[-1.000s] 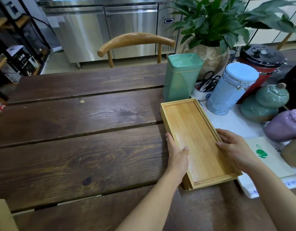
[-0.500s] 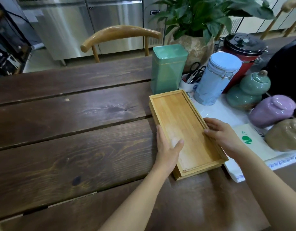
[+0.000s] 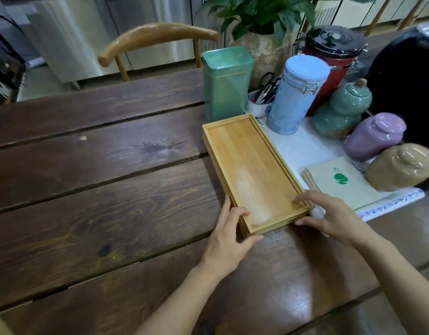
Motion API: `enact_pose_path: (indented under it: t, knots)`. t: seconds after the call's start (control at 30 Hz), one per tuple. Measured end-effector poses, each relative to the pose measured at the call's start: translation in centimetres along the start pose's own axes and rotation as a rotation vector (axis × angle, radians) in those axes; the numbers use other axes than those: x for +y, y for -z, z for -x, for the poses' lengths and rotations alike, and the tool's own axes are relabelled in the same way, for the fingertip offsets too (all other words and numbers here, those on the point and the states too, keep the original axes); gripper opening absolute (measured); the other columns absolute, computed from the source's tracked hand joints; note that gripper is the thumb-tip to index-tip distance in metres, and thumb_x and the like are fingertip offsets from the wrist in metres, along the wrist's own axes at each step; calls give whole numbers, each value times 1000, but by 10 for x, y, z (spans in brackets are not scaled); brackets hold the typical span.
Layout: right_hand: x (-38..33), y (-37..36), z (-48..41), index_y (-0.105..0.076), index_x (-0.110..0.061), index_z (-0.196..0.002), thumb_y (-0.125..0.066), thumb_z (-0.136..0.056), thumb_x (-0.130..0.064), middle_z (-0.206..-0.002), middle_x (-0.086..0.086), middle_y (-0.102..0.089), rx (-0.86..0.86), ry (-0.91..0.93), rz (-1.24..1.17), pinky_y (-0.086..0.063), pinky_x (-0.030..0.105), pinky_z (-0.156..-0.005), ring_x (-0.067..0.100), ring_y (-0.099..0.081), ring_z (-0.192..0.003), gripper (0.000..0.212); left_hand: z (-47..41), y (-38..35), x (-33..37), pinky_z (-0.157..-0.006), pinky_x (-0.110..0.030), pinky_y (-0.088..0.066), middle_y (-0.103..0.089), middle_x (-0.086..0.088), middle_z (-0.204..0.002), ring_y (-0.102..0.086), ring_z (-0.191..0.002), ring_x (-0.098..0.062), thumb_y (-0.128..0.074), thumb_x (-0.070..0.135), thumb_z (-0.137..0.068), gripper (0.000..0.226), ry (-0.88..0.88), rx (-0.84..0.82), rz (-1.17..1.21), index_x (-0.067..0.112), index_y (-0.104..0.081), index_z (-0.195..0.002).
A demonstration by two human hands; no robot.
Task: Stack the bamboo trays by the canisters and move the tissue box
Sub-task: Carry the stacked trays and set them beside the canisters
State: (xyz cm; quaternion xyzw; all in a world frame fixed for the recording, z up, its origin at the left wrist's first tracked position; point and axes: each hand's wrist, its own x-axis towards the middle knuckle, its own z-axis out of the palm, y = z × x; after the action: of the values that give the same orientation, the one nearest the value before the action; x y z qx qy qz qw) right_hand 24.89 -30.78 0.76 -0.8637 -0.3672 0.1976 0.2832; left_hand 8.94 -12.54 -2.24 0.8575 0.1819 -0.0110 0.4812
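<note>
Fingers (image 3: 226, 209) of the left hand (image 3: 226, 240) curl around the near left corner of the stacked bamboo trays (image 3: 252, 170), thumb under the front edge and fingertips up along the long left side, gripping the stack. It lies on the dark plank table (image 3: 100, 189), toward its right side, the long axis angled away to the left; at least two trays sit nested, the lower rim showing just beneath the upper one. On the stack's near right corner the right hand (image 3: 334, 218) rests with its fingers (image 3: 303, 199) spread and bent, some on the top rim and the thumb against the front edge; they touch the trays without closing around them.

At the far end of the stack stands a green square tin (image 3: 226, 83), just beside it. Right of that are a small white cup holding scissors (image 3: 259, 103), a pale blue clip-top canister (image 3: 295, 95), a red canister with a black lid (image 3: 334, 56) behind, then a green gourd-shaped jar (image 3: 341, 110), a purple jar (image 3: 375, 136) and a tan jar (image 3: 402, 165). A flat cream packet with a green logo (image 3: 339, 182) lies on the white mat (image 3: 303, 146) just right of the trays. A tissue box cannot be made out.
</note>
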Motion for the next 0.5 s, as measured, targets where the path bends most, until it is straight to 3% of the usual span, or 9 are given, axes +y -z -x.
enact_pose_path:
  t: [0.1, 0.17, 0.37, 0.5]
  knots:
    - [5, -3, 1, -61, -27, -88, -80, -67, -14, -91, -9, -66, 81, -37, -19, -40, 17, -80, 17, -57, -88, 31, -1, -1, 1, -104, -19, -12, -9, -4, -161, -5, -132, 1, -66, 36, -83, 39, -22, 29, 19, 24, -48, -116]
    - [6, -4, 1, -61, -17, -90, -79, -68, -15, -92, 1, -66, 88, -62, -18, -41, 29, -79, 26, -59, -88, 29, -2, 0, 1, -105, -19, -11, -12, -6, -161, -3, -132, 1, -66, 33, -84, 35, -30, 40, 10, 22, -49, -113]
    - [6, -5, 0, -56, -21, -86, -79, -68, -16, -91, 5, -66, 88, -53, -16, -40, 29, -76, 25, -59, -84, 30, -2, -1, -1, -106, -21, -8, -10, -4, -161, -7, -137, -3, -67, 28, -84, 33, -44, 57, -6, 27, -46, -109]
    - [7, -7, 1, -51, -29, -85, -79, -69, -13, -85, 0, -61, 86, -57, -1, -40, 17, -72, 17, -55, -80, 36, -2, -1, -1, -104, -18, -10, -7, -2, -161, -17, -143, -12, -67, 23, -84, 38, -35, 44, -20, 35, -38, -105]
